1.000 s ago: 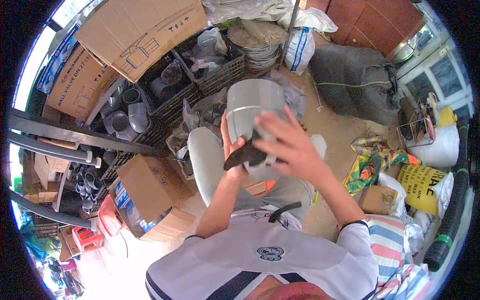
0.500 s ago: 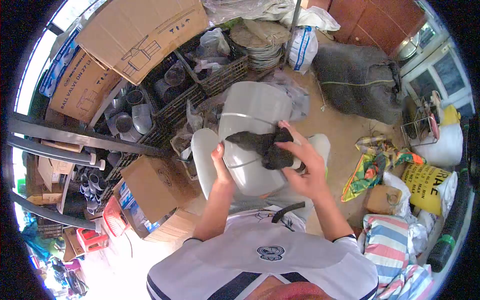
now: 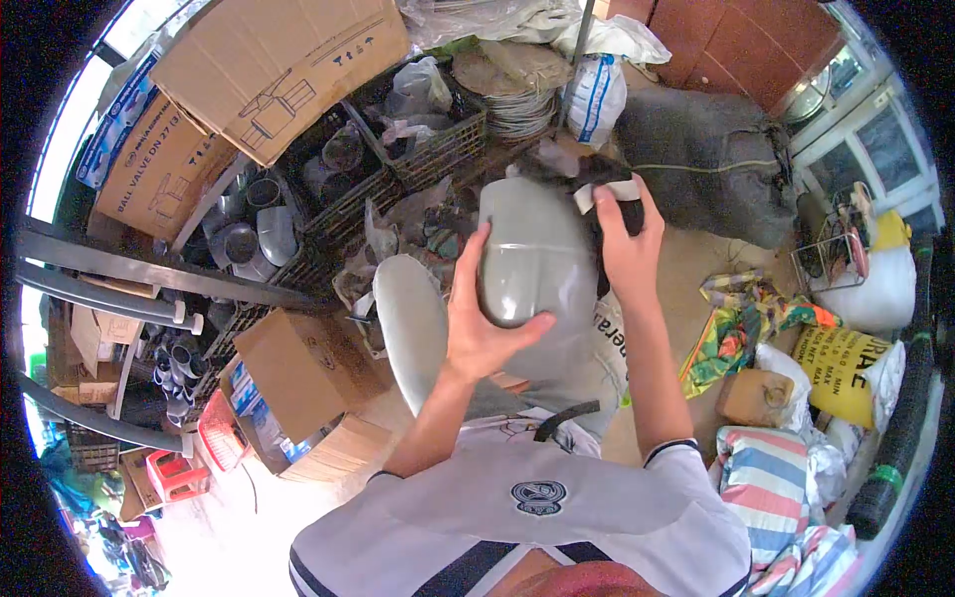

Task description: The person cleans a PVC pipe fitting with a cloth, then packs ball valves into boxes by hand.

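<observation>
left hand [image 3: 481, 323] gripping large grey plastic pipe fitting [image 3: 534, 261], held up at chest level | right hand [image 3: 625, 239] clenched on dark cloth [image 3: 557, 167], pressed on fitting's top edge | black crates [image 3: 398, 139] behind

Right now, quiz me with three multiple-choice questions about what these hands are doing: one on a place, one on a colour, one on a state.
1. Where is the dark cloth?
A. at the fitting's far end, under the right hand
B. on the cardboard box
C. across the shoulder

2. What colour is the large pipe fitting?
A. orange
B. grey
C. blue

3. How is the fitting held?
A. lying on the floor
B. resting in a crate
C. lifted in both hands

Answers:
1 A: the right hand presses the cloth at the fitting's far end.
2 B: its whole curved body shows grey.
3 C: the left hand has its grip on the near side, the right hand on the far side, and the fitting is clear of the floor.
</observation>
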{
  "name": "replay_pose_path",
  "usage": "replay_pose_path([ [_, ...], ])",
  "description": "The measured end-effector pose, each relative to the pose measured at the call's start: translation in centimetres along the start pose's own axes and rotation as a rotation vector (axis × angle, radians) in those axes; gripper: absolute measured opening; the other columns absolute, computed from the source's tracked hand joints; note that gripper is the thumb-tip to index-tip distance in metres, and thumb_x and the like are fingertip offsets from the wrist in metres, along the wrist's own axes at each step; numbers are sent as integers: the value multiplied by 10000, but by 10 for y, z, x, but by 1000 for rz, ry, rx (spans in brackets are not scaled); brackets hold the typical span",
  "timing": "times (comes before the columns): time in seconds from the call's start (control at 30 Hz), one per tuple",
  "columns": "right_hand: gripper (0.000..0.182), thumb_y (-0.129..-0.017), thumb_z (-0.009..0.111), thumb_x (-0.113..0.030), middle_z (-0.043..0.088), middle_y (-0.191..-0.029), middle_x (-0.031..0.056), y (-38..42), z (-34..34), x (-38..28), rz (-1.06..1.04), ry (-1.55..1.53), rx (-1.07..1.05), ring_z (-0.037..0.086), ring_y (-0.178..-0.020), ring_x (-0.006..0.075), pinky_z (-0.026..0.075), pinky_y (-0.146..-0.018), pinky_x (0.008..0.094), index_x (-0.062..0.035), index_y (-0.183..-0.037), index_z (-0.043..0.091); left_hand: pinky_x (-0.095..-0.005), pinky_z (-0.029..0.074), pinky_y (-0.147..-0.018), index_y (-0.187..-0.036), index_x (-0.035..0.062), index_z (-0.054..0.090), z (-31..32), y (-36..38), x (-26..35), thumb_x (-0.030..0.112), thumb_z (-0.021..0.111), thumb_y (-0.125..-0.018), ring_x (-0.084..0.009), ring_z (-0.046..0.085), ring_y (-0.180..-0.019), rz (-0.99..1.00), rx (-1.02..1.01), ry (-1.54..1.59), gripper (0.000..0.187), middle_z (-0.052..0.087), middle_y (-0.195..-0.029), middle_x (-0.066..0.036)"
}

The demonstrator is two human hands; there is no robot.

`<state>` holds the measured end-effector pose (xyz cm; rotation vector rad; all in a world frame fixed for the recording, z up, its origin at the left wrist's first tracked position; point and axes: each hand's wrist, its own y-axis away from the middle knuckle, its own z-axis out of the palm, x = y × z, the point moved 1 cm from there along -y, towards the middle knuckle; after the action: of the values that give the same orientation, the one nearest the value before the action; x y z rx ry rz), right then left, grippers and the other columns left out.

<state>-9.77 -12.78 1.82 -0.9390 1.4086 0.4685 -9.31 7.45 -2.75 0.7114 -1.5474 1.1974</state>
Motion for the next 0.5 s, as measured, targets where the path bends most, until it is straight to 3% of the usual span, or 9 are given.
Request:
replay_pose_path([
  [0.03, 342, -896, 717, -202, 685, -1033, 85, 0, 4, 19, 4, 1, -2, 615, -923, 164, 476, -843, 317, 24, -1138, 632, -430, 372, -1110, -1541, 87, 265, 1, -1, 7, 212, 902, -590, -283, 458, -1319, -24, -6, -148, 1151, 430, -1469, -148],
  [0.07, 338, -905, 712, -242, 681, -1026, 65, 0, 7, 41, 72, -102, 150, 613, -906, 155, 475, -823, 310, 6, -1123, 641, -419, 381, -1100, -1538, 115, 293, 2, -2, 10, 185, 902, -588, -264, 465, -1311, -46, -15, -295, 1130, 453, -1458, -143],
  [0.13, 337, -915, 708, -282, 677, -1018, 45, -2, 7, 57, 139, -204, 309, 611, -890, 146, 475, -803, 303, -12, -1107, 650, -426, 396, -1088, -1518, 110, 336, -3, -4, 4, 186, 901, -608, -275, 472, -1316, -63, -35, -259, 1074, 459, -1469, -139],
  [0.2, 330, -927, 681, -345, 671, -997, 37, -2, 5, 67, 379, -526, 425, 615, -896, 161, 479, -810, 301, -62, -1096, 664, -438, 400, -1087, -1495, 87, 365, -23, -7, -11, 231, 862, -679, -306, 488, -1305, -174, -86, 43, 965, 477, -1456, -160],
  [0.23, 406, -935, 620, -449, 677, -1029, 42, -3, 3, 76, 418, -579, 413, 629, -927, 188, 493, -830, 325, -91, -1121, 665, -441, 385, -1099, -1467, 71, 400, -35, -11, -15, 394, 772, -776, -316, 509, -1276, -132, -108, 129, 848, 488, -1447, -174],
  [0.27, 406, -935, 620, -449, 677, -1029, 42, -2, 0, 78, 421, -575, 414, 629, -927, 188, 493, -830, 325, -91, -1121, 665, -441, 385, -1099, -1467, 71, 400, -44, -13, -26, 394, 772, -776, -316, 509, -1276, -137, -108, 131, 848, 488, -1447, -174],
  [0.33, 497, -935, 543, -535, 677, -1100, 48, -1, 2, 78, 558, -983, 129, 632, -994, 218, 494, -888, 360, -105, -1159, 653, -442, 364, -1109, -1464, 63, 396, -55, -16, -48, 561, 676, -814, -301, 494, -1287, -357, -114, 623, 866, 490, -1444, -173],
  [0.37, 555, -929, 492, -580, 670, -1159, 43, 0, 5, 83, 559, -1056, 97, 629, -1039, 234, 490, -924, 383, -119, -1204, 631, -456, 350, -1114, -1466, 75, 391, -54, -16, -53, 662, 619, -821, -292, 456, -1321, -387, -91, 596, 901, 456, -1474, -163],
  [0.5, 551, -937, 477, -575, 667, -1163, 40, 1, 13, 88, 514, -1154, 165, 630, -1045, 236, 486, -934, 395, -125, -1225, 615, -481, 340, -1120, -1473, 83, 380, -32, 20, -73, 665, 652, -804, -303, 421, -1351, -510, -15, 836, 928, 425, -1496, -146],
])
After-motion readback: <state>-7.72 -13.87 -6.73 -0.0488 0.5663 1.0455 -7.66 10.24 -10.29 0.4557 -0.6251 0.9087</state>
